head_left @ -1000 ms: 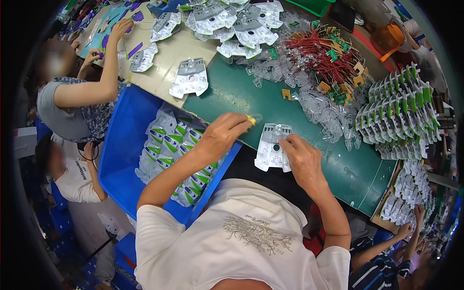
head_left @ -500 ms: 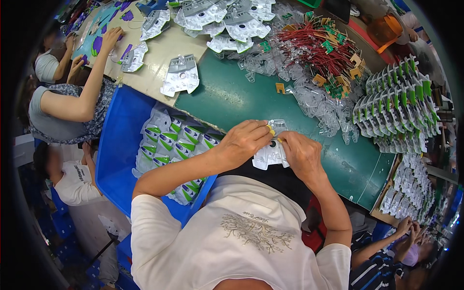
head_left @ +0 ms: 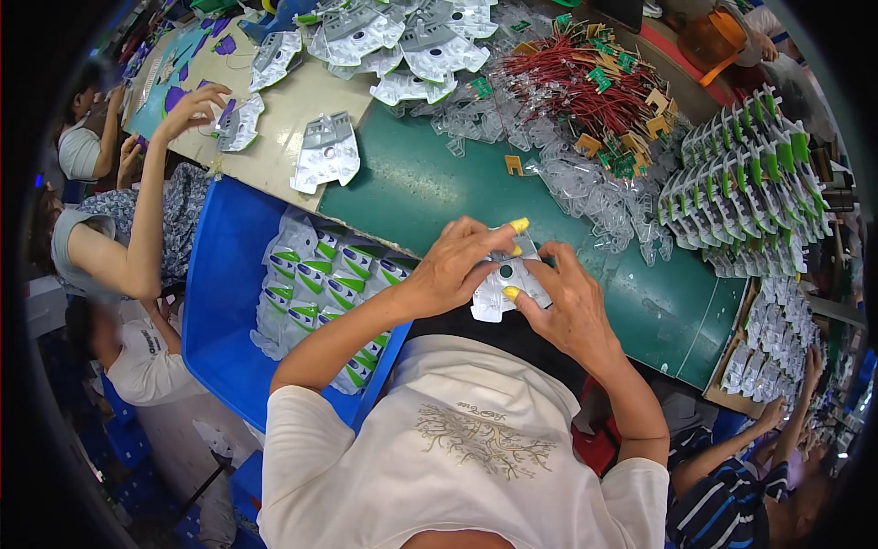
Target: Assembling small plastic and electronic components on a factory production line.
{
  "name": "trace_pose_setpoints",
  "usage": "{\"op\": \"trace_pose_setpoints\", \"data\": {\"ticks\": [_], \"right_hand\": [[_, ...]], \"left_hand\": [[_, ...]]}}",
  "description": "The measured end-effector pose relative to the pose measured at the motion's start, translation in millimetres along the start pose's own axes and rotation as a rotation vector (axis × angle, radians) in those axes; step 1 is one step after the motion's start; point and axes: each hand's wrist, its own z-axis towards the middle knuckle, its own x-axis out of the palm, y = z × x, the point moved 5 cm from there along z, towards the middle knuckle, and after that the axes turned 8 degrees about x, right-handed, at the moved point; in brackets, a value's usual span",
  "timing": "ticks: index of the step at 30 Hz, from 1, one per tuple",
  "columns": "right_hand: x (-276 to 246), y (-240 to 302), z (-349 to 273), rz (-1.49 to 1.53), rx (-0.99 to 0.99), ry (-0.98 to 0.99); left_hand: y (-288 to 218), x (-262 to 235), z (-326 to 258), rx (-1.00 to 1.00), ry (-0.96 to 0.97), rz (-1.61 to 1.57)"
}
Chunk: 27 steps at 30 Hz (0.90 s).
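The white shell (head_left: 492, 303) lay with its long axis leading away from you; your right hand (head_left: 574, 306) met its right side, fingers spread, your left hand (head_left: 454, 265) arched over its far end (pinching or not, I couldn't tell); leftward sat the blue bin (head_left: 222, 274).

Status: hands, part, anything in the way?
Left hand on left of white shell, right hand on right. Hands partly cover shell; round hole visible. Clear plastic parts piled farther off on green table, apart from shell.

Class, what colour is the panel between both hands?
The panel is mostly white, clearest in head view.
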Motion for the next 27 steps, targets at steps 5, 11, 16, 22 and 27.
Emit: {"op": "trace_pose_setpoints", "data": {"ticks": [5,11,16,22,27], "right_hand": [[-9,3,-3,0.035,-0.035,-0.043],[-30,14,-12,0.496,0.046,0.052],[-5,25,-26,0.028,-0.233,-0.231],[20,19,-32,-0.009,-0.198,-0.186],[-2,1,-36,0.198,-0.058,-0.282]], "left_hand": [[0,5,3,0.051,0.232,0.061],[0,6,1,0.001,0.26,0.106],[2,6,2,-0.003,0.183,0.024],[4,4,-3,-0.07,0.207,-0.048],[2,3,-2,-0.087,0.192,-0.052]]}}
